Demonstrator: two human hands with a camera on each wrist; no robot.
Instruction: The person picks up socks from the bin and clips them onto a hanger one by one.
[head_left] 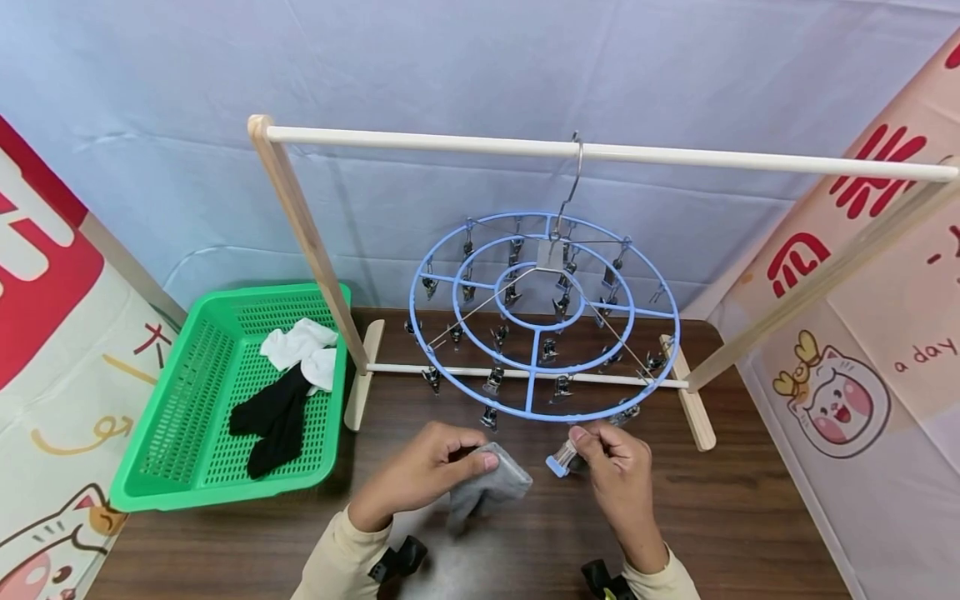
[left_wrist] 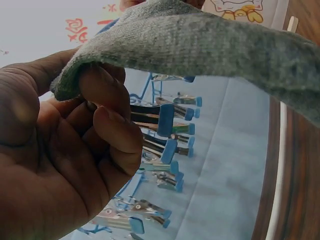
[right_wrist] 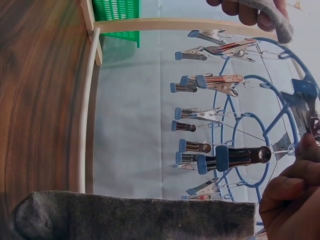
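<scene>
My left hand point(head_left: 431, 467) pinches a grey sock point(head_left: 495, 483) near its cuff between thumb and fingers; in the left wrist view the sock point(left_wrist: 200, 45) stretches off to the right. To the right of it, my right hand point(head_left: 622, 475) grips a metal clip point(head_left: 562, 458) with blue tips, which points toward the sock but stands apart from it. The right wrist view shows this clip point(right_wrist: 304, 102) pinched at its handles. A second grey sock point(right_wrist: 145, 217) hangs lengthwise beside the right hand there; the hand mostly hides it in the head view.
A round blue hanger point(head_left: 532, 371) with several clips hangs by its hook from the white bar point(head_left: 420, 140) of a wooden rack. At the left stands a green basket point(head_left: 161, 417) holding white socks point(head_left: 296, 343) and black socks point(head_left: 273, 417). The rack's feet point(head_left: 690, 400) rest on the brown table.
</scene>
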